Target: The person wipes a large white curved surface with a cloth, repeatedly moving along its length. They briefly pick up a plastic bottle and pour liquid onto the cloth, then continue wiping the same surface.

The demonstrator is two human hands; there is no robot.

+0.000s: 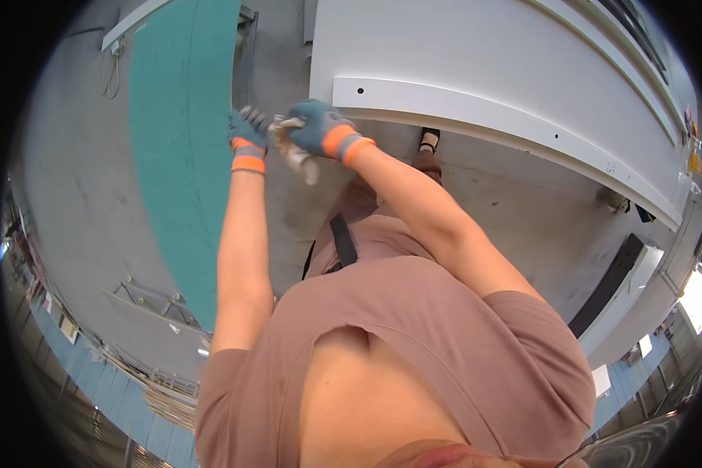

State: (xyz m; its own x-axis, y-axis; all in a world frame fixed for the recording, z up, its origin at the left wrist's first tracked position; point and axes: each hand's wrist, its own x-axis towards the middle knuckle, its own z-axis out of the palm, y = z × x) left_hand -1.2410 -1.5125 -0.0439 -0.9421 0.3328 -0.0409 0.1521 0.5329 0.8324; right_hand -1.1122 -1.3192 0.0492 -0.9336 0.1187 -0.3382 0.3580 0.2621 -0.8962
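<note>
Both my hands wear blue-grey work gloves with orange and grey cuffs. My right hand (313,127) is closed on a crumpled off-white rag (295,156), whose loose end hangs below the fingers. Close by on the left, my left hand (248,131) is at the edge of a long teal board (181,132). Motion smears its fingers, so whether it grips the rag or the board edge cannot be made out. Just right of my right hand is the corner of a large white panel (444,54).
A white strip (476,111) with small dark holes runs along the panel's near edge. Grey floor (515,187) shows beneath it. A dark and white beam (612,285) lies at the right. On the left, a white cable (115,66) hangs near a metal frame (152,300).
</note>
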